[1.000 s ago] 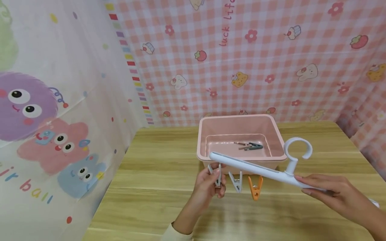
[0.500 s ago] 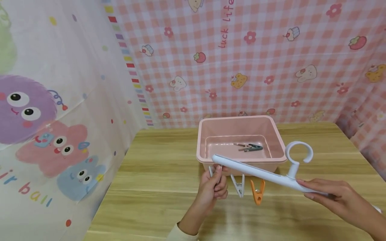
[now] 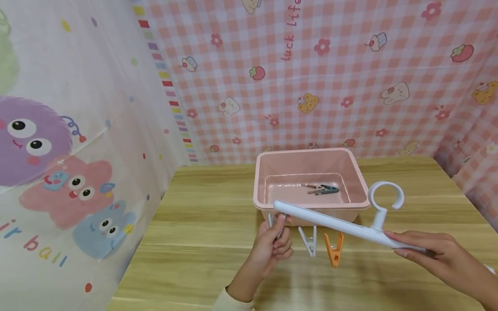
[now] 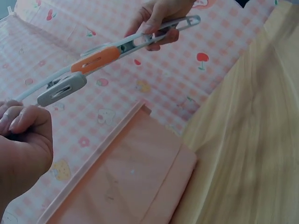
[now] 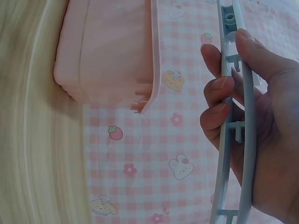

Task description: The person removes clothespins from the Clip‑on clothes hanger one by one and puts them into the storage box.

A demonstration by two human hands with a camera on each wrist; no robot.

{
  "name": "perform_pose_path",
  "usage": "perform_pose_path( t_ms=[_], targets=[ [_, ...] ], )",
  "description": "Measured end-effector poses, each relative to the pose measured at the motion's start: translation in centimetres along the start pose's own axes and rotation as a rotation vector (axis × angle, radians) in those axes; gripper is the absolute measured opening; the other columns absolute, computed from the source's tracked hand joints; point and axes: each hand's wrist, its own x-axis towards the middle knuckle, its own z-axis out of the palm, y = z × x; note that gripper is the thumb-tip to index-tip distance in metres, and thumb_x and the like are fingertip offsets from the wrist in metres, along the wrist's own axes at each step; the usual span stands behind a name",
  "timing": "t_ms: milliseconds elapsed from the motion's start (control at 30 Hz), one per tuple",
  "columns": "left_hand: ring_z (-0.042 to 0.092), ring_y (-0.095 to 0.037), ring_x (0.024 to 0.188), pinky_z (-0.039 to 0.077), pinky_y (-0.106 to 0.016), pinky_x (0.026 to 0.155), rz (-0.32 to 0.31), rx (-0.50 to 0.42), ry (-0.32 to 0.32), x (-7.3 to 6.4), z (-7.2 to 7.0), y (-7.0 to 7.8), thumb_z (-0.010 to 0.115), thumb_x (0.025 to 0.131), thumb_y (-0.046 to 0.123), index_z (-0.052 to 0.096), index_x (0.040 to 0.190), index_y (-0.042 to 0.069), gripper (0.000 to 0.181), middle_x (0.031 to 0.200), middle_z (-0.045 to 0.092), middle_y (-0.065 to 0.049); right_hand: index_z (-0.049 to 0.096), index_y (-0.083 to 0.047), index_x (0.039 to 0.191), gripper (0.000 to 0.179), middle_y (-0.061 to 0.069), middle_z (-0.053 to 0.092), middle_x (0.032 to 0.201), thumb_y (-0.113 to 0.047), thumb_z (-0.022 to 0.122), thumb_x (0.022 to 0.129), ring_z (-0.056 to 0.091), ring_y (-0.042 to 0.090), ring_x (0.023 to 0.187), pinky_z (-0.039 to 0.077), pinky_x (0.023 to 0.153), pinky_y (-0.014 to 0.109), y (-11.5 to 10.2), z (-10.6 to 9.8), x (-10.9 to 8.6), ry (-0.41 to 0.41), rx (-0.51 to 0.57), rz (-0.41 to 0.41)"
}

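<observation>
My right hand [image 3: 441, 250] grips the right part of a pale blue-white clip hanger [image 3: 330, 222] with an open ring hook. In the right wrist view its fingers and thumb wrap the slotted bar [image 5: 249, 140]. My left hand [image 3: 270, 246] pinches a grey clothespin [image 3: 271, 220] just under the hanger's left end, its lower part hidden by the fingers. Whether that clothespin is fixed to the bar I cannot tell. A light grey clothespin [image 3: 309, 242] and an orange clothespin [image 3: 334, 249] hang from the bar between my hands.
Behind the hanger, a pink plastic bin [image 3: 311, 162] stands on the wooden table [image 3: 202, 229]. Several clothespins [image 3: 324, 189] lie on its floor. Checked cloth [image 3: 241, 86] covers the back wall, and a cartoon-printed sheet [image 3: 128, 164] hangs at the left.
My left hand has shifted slightly right, and its fingers have closed further over the grey clothespin. The hanger and its hanging clothespins have moved a little down and right.
</observation>
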Motion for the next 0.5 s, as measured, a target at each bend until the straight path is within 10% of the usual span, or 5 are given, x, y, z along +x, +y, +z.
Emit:
perform_pose_path(
  t_ms=[333,500],
  targets=[
    [0.027,0.002,0.042,0.018,-0.020,0.043,0.004,0.268,0.105,0.33,0.03,0.21,0.042,0.110,0.029,0.056,0.091,0.017,0.026,0.051,0.033,0.014,0.069,0.006,0.125,0.061,-0.021,0.069,0.126,0.022,0.077,0.067,0.063,-0.011,0.098,0.049,0.077,0.007,-0.15,-0.63,-0.52,-0.002,-0.045,0.009],
    [0.029,0.002,0.043,0.023,-0.015,0.043,0.040,0.400,0.155,0.43,0.26,0.43,0.042,0.110,0.024,0.050,0.093,-0.006,0.036,0.054,0.033,0.012,0.067,0.008,0.125,0.061,-0.022,0.067,0.129,0.023,0.075,0.067,0.064,-0.012,0.107,0.051,0.084,0.006,-0.07,-0.60,-0.62,-0.012,-0.035,0.003]
  ],
)
